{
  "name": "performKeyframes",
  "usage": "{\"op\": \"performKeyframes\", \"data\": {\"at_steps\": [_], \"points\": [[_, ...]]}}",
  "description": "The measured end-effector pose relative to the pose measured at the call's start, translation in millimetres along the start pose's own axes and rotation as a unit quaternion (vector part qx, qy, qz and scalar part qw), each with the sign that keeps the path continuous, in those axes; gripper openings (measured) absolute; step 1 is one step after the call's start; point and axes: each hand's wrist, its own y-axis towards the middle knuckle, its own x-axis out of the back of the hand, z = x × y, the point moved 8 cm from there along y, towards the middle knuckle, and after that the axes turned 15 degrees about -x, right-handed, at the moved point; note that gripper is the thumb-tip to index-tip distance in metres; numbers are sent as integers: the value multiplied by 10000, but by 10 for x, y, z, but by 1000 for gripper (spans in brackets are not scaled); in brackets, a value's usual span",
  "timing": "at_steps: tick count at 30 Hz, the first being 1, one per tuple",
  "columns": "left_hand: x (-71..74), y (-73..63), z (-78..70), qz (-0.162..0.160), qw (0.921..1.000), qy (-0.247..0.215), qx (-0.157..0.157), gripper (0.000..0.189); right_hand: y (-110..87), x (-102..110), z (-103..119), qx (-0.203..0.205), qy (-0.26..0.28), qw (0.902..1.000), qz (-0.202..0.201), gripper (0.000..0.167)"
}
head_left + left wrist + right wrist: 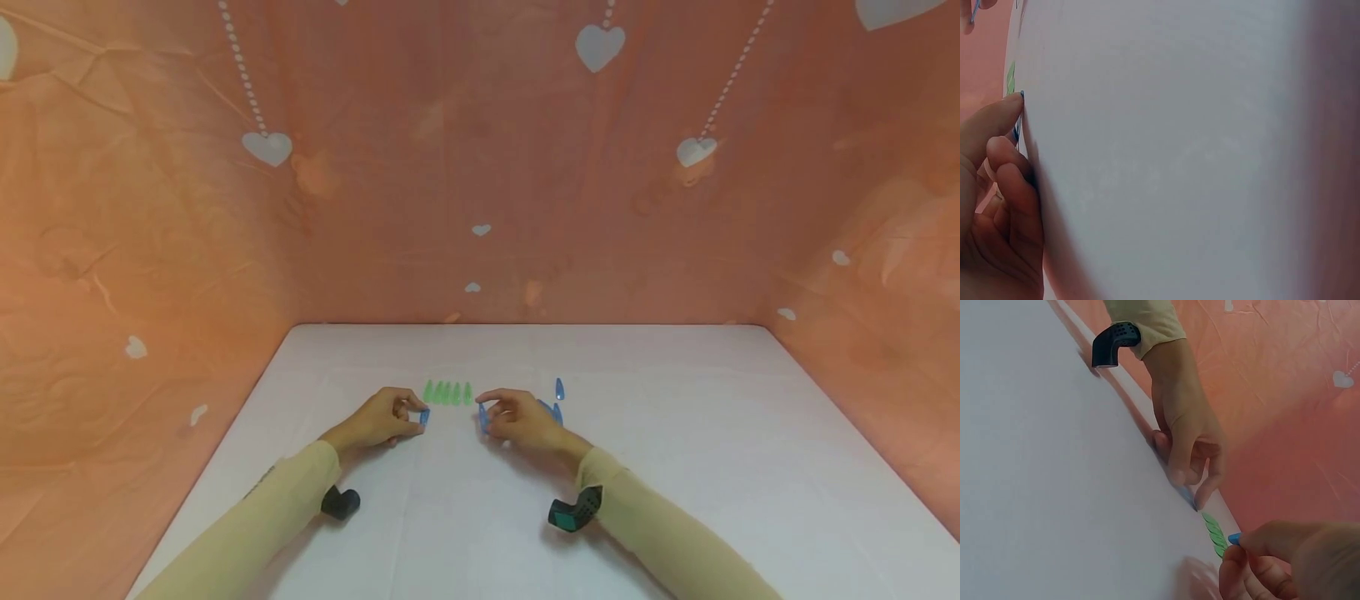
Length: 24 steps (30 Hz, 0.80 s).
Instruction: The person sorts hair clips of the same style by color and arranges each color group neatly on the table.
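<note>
My left hand [381, 417] pinches a blue teardrop-shaped clip [424, 417] between thumb and index finger, low over the white table. In the left wrist view only slivers of that clip show past the fingertips. Opposite it, my right hand [521, 418] holds another blue clip [483, 418] at its fingertips, its end sticking out in the right wrist view [1234, 539]. Between the hands and a little farther back, several green clips [447, 392] lie side by side in a row.
Beyond my right hand lie more blue clips [557, 413], partly hidden by it, with one blue clip [560, 389] set farther back. The white table [675, 400] meets orange cloth walls [525, 167] printed with hearts. Dark devices [576, 510] hang at both wrists.
</note>
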Motion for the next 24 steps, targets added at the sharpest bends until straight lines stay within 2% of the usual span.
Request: {"op": "performKeyframes", "data": {"at_steps": [12,24], "points": [[-9,8,-32,44,9998,-85,-149,38,116,-131,65,102,177,9998,87,48],[-15,9,-24,43,9999,-91,-87,37,278,-337,178,173,246,9995,-48,44]]}}
